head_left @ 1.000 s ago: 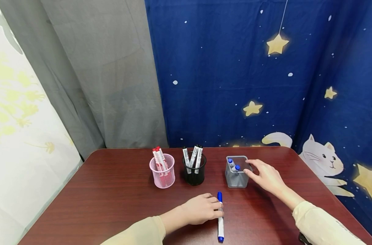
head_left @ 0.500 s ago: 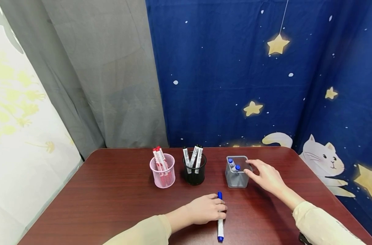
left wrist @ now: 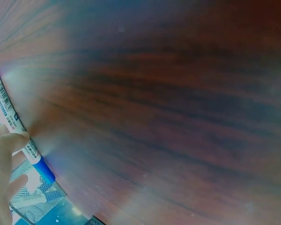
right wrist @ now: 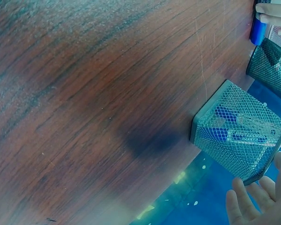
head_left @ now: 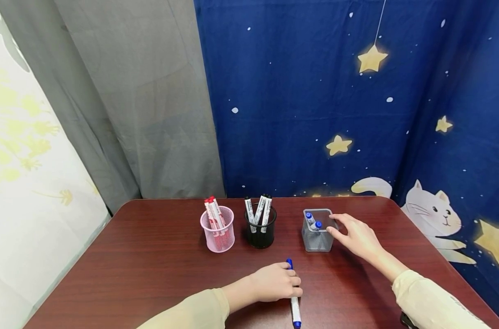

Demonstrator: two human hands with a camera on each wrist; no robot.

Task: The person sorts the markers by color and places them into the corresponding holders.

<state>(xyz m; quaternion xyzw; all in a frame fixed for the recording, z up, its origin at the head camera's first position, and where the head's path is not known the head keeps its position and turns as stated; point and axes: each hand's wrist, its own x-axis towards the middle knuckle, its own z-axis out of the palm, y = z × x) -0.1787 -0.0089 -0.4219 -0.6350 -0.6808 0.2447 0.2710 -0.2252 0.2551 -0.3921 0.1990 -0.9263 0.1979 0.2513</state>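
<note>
A blue-capped whiteboard marker (head_left: 295, 310) lies on the dark red-brown table, its cap pointing away from me. My left hand (head_left: 274, 283) pinches it around the middle; in the left wrist view the thumb (left wrist: 16, 140) lies across the white barrel. Farther right stands a square grey mesh pen holder (head_left: 317, 242) with two blue markers (head_left: 313, 221) inside. My right hand (head_left: 356, 235) holds that holder at its right side, thumb and index finger at the rim. In the right wrist view, its other fingers (right wrist: 232, 204) spread past the rim.
Left of the grey holder stand a black mesh pen cup (head_left: 261, 237) with several black markers and a pink mesh pen cup (head_left: 219, 240) with red markers. Behind the table (head_left: 159, 251) hang a grey curtain (head_left: 151, 114) and a blue starry one (head_left: 294, 114).
My left hand has moved slightly right and its fingers have closed on the marker. The marker has turned a little, its cap end swinging left. My right hand and the grey holder stay put.
</note>
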